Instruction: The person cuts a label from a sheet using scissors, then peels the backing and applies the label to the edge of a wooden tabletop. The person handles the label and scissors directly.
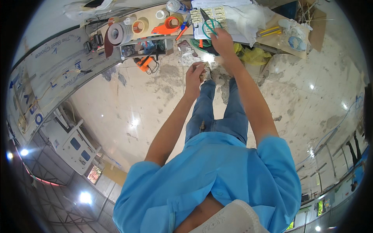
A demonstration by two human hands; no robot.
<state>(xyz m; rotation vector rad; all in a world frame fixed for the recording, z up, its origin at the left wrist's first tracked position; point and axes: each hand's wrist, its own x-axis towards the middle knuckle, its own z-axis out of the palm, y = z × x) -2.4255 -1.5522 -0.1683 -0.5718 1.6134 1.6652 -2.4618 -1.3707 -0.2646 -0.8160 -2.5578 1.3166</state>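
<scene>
At the far edge of the workbench, my right hand (223,42) has its fingers closed at the green handles of a pair of scissors (210,25). The dark blades point away and to the left, over a sheet of small pale yellow labels (217,14). My left hand (193,80) is nearer to me, above the floor and in front of my legs. Its thumb and fingers pinch a small pale piece (207,65), mostly covered by the fingers; its kind is unclear.
Tape rolls, including a grey one (118,33), an orange tape dispenser (168,26) and a spray can (176,6) stand on the bench's left. A yellow cutter knife (269,32) and clear plastic lie right. Below are a yellow bag (254,56) and an orange power tool (144,63).
</scene>
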